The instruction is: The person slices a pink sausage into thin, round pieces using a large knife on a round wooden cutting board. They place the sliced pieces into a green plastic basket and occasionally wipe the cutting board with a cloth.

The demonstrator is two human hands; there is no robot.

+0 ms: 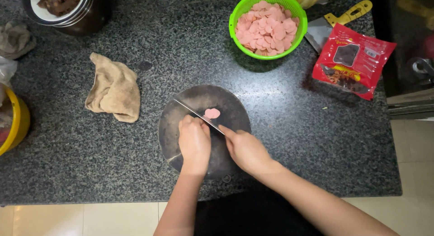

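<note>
Both hands work over a round dark cutting board (181, 123) on the speckled tabletop (316, 145). Left hand (194, 143) is curled down on the board, fingers bent; what it presses on is hidden under them. Right hand (246, 150) grips the handle of a knife (199, 115), whose thin blade slants toward 10 o'clock. Touching the blade's far side lie 2 pink sausage slices (212, 113). At 9 o'clock from the board sits a crumpled beige cloth (115, 89). Farther off, at 1 o'clock, a green basket (235, 14) holds many pink slices. At 2 o'clock lies a red packet (352, 59), with a yellow-handled cleaver (337, 20) behind it.
</note>
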